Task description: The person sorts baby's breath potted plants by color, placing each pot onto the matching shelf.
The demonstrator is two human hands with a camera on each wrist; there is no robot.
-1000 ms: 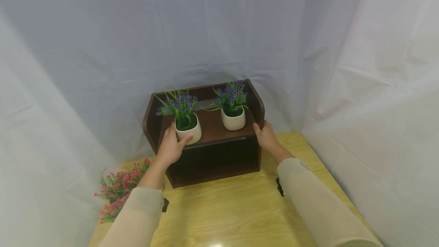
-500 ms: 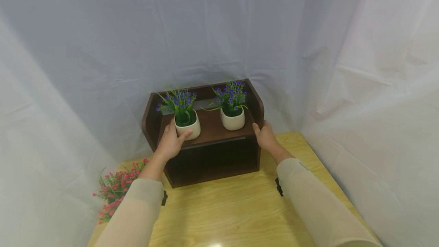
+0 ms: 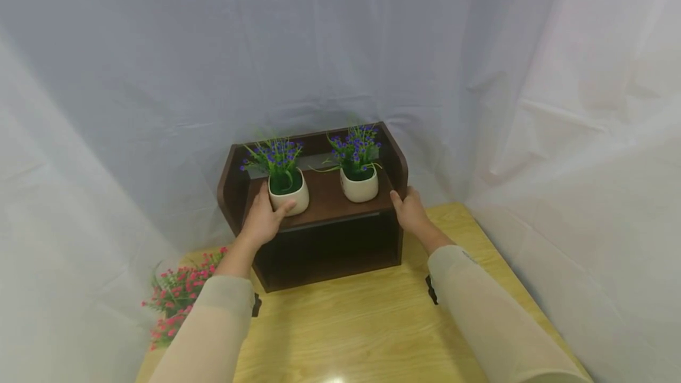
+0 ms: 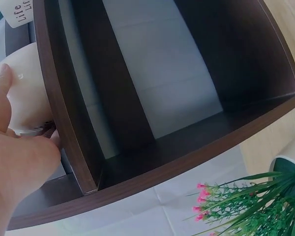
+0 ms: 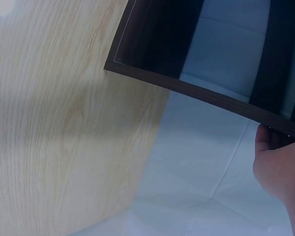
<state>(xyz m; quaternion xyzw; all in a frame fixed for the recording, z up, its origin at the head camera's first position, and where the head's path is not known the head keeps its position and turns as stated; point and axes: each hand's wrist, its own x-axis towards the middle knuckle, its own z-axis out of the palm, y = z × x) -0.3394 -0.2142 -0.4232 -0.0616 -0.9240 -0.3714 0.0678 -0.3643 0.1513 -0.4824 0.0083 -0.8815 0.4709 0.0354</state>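
On top of a dark brown wooden shelf [image 3: 332,200], two white pots of purple-blue flowers stand upright. My left hand [image 3: 262,221] grips the left flower pot [image 3: 292,201], thumb across its front and fingers round its left side. Seen from the left wrist, that same pot [image 4: 27,86] sits close behind the upper board's front edge. The right flower pot [image 3: 359,190] stands apart, near the shelf's right end. At that end my right hand [image 3: 411,211] holds the side panel, thumb at the front edge. In the right wrist view the right hand's fingers curl against the panel's outer face.
Pale wood tabletop [image 3: 340,330] lies under the shelf. A plant with pink flowers [image 3: 183,288] stands left of the shelf, partly behind the left sleeve; its white pot [image 4: 294,152] shows in the left wrist view. White sheeting [image 3: 330,46] hangs behind and along both sides.
The left flower pot has slid slightly back from the shelf's front edge, with my left hand on it. My right hand has stayed at the side panel.
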